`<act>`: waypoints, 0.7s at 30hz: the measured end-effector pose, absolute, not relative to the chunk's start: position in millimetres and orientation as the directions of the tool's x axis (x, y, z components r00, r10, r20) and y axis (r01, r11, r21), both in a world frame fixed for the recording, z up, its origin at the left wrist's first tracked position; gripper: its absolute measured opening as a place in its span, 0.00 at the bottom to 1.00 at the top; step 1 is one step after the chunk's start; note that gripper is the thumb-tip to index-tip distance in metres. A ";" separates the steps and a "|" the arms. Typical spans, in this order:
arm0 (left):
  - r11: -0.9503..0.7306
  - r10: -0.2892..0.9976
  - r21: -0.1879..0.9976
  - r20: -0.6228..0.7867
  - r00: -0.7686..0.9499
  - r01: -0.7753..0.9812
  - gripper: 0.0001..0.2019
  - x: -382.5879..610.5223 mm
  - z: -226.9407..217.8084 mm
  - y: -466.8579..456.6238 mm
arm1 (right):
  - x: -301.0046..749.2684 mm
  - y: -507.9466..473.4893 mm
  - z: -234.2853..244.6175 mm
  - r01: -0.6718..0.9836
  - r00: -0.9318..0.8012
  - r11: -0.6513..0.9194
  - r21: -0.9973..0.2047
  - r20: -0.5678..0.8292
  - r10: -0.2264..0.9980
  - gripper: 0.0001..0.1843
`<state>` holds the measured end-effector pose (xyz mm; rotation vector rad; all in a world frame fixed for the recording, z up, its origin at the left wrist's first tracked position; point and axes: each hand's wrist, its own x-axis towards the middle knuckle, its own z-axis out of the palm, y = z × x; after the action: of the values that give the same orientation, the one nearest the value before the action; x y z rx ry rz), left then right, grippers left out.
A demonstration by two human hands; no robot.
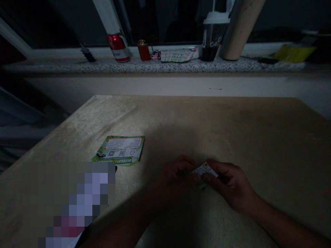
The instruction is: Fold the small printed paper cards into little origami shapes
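L hand & R hand both pinch small white printed paper packet btwn fingertips, fingers curled, just above beige wooden tabletop; green printed card lies flat nearby, to left.

A green printed card lies flat on the table, well in from its left edge and toward the near side. On the stone sill beyond the table's far edge stand a red can, a small red lighter, a printed packet, a dark lidded cup and a tan cardboard tube. A yellow packet lies toward the sill's right end.
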<state>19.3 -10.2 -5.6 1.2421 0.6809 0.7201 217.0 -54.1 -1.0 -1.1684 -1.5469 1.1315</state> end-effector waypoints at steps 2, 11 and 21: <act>0.169 0.811 0.982 -0.088 0.579 -0.087 0.09 18.0 -6.1 -8.6 | 217.7 -54.7 -2.5 0.161 -0.175 0.126 -0.979 0.097 0.980 0.11; 0.248 0.799 0.951 -0.091 0.595 -0.187 0.07 15.1 -0.9 -5.2 | 219.7 -52.6 -3.1 0.119 -0.191 0.099 -0.988 0.075 0.979 0.11; 0.326 0.778 0.909 -0.102 0.620 -0.260 0.05 12.0 -3.8 -1.9 | 218.8 -54.5 -6.5 0.054 -0.191 -0.017 -0.998 -0.027 0.981 0.10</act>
<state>12.0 -1.9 -3.8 1.0244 0.5966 0.7352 218.8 -54.5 -6.5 -1.1670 -1.3793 1.3418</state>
